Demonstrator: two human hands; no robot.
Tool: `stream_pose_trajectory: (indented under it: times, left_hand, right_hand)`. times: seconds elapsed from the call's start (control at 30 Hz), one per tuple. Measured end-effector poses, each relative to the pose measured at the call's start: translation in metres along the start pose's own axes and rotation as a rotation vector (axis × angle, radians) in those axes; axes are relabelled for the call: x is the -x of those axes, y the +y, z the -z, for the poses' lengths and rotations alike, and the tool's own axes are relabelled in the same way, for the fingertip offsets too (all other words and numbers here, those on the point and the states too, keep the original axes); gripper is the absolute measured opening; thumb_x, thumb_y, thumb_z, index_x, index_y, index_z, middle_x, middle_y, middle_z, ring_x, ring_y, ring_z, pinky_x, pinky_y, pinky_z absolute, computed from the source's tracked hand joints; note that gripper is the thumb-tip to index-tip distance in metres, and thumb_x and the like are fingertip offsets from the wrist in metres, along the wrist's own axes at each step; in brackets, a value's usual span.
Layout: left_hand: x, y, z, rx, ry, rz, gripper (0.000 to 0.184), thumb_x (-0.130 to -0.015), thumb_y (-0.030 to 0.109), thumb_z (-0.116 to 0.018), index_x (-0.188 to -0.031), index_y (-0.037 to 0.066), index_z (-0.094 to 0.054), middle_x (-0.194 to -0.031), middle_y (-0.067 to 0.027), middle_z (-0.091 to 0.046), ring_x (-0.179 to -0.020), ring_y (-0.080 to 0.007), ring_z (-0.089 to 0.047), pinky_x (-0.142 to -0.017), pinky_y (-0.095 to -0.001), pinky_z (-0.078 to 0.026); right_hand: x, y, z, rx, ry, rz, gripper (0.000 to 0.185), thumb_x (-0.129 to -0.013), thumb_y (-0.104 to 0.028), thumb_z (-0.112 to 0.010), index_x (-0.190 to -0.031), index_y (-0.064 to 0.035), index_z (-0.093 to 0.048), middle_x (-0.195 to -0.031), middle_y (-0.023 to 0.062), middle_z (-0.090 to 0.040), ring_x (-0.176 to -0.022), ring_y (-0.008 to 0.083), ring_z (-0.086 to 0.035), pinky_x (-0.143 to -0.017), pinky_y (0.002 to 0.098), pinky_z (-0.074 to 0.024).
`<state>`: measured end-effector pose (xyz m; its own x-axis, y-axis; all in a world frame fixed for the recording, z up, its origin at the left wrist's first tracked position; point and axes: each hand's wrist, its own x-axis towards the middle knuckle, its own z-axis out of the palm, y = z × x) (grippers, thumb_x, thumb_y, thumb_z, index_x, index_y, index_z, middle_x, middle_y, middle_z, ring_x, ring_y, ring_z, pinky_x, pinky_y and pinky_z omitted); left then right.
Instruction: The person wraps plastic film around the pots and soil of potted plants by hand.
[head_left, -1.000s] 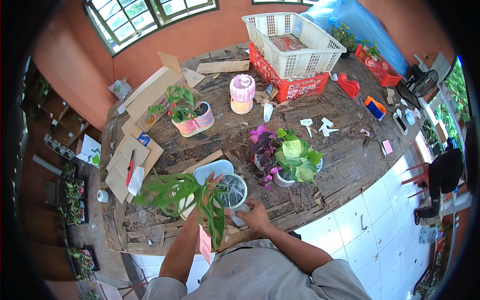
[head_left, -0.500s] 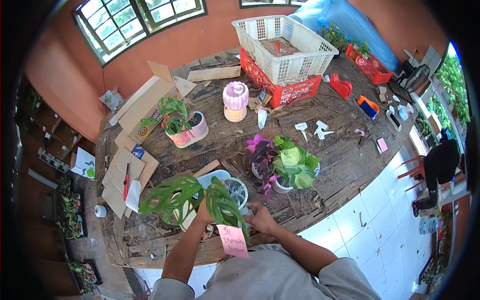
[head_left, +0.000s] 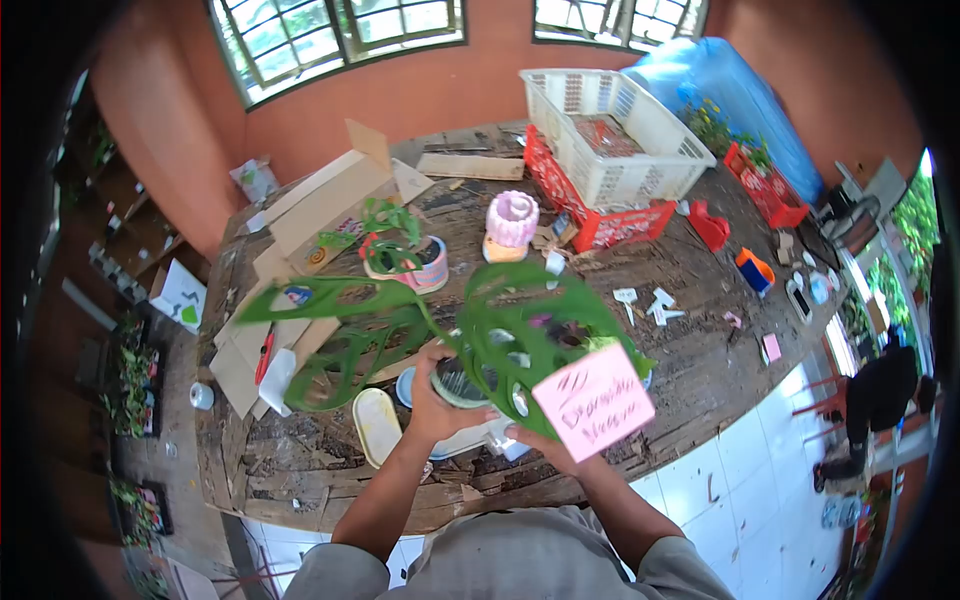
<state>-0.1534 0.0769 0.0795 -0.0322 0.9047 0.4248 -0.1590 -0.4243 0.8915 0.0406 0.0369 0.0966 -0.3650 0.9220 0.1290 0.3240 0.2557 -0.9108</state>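
A potted monstera with large holed leaves is lifted close in front of me. My left hand is wrapped around its pot. A pink handwritten note hangs at one leaf and covers part of the view. Below that leaf, my right hand has its fingers bent beside a whitish object; the leaf hides part of them, and I cannot make out what they grip. A cream oval tray lies left of my left wrist. Other plants behind the leaves are mostly hidden.
Cardboard and red-handled scissors lie at the left. Behind stand a potted plant, a pink-and-white cactus-shaped pot and a white basket on a red crate. White plant tags lie right. Someone is at far right.
The monstera has come up closer to the camera, its leaves now spread wider. My left hand now shows clearly around the pot. The note has moved right and up. The view has shifted.
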Motion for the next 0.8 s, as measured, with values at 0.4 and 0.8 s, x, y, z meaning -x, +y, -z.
stream_pose_trajectory:
  times: [0.4, 0.8]
  left_hand:
    - [-0.011, 0.048, -0.007, -0.183, 0.122, -0.095, 0.076, -0.046, 0.020, -0.090, -0.102, 0.006, -0.041, -0.101, -0.0070, -0.050, -0.094, -0.0144, -0.050, -0.084, -0.0298, -0.042]
    - [0.027, 0.075, -0.026, 0.227, 0.013, 0.053, 0.073, -0.047, 0.016, -0.087, -0.103, 0.007, -0.041, -0.101, -0.0041, -0.048, -0.096, -0.0135, -0.048, -0.087, -0.0291, -0.038]
  right_hand:
    - [0.016, -0.024, -0.005, -0.686, -0.030, -0.049, 0.036, -0.078, 0.004, -0.064, -0.112, -0.0011, -0.053, -0.106, 0.0053, -0.058, -0.089, 0.0096, -0.057, -0.073, 0.0237, -0.0483]
    - [-0.036, 0.047, -0.016, -0.534, -0.187, -0.039, 0.035, -0.081, -0.010, -0.062, -0.114, -0.0016, -0.054, -0.103, 0.0080, -0.058, -0.101, 0.0184, -0.054, -0.091, 0.0313, -0.0425]
